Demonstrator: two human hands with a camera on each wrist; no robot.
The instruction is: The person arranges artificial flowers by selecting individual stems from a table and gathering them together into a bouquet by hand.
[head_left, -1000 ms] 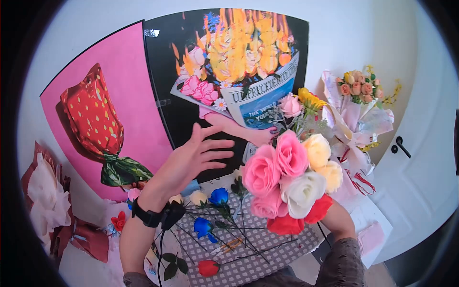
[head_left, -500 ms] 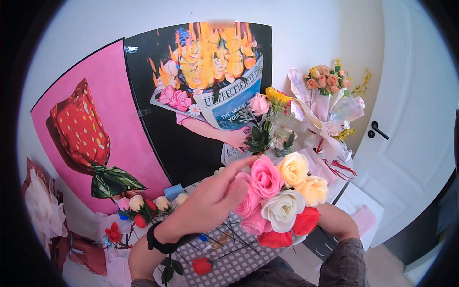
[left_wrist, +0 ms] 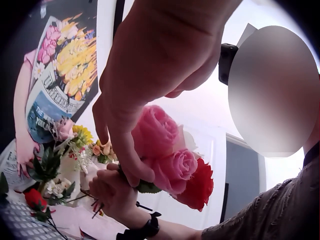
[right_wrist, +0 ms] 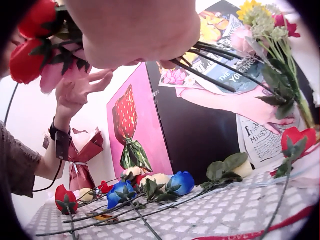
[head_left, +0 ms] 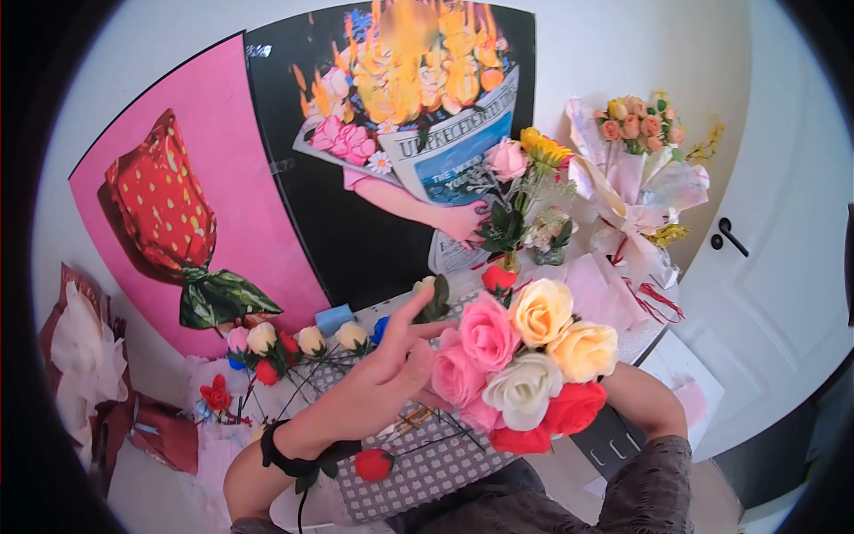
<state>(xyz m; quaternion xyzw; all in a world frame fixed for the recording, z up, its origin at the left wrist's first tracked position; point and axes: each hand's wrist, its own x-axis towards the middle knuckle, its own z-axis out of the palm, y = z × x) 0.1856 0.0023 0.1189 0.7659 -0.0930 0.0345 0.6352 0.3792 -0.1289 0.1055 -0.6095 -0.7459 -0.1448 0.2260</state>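
A bunch of fabric-looking roses stands up before the person: pink roses point(head_left: 488, 331) on the left, peach-yellow roses point(head_left: 543, 311) at the top right, a white rose point(head_left: 524, 392) in the middle and red roses point(head_left: 576, 408) below. Their dark stems point(right_wrist: 215, 67) run through the fist of the right hand point(left_wrist: 114, 192), which grips them under the blooms; the head view hides that hand behind the flowers. Beside the pink roses is the left hand point(head_left: 382, 369), its fingers stretched loosely along the bunch's left side. In the left wrist view its fingertips overlap the lower pink rose.
Loose single roses, including a red rose point(head_left: 374, 464) and a blue rose point(right_wrist: 182, 183), lie on a grey patterned cloth point(head_left: 405, 485). Behind, a vase of mixed flowers point(head_left: 529, 191) stands near a wrapped bouquet point(head_left: 636, 178). Two paintings lean at the wall; a white door point(head_left: 774, 294) is at right.
The left hand, spread and raised left of the bunch a second ago, has come down and right to the pink roses. The right hand keeps its grip on the stems. The head view has shifted.
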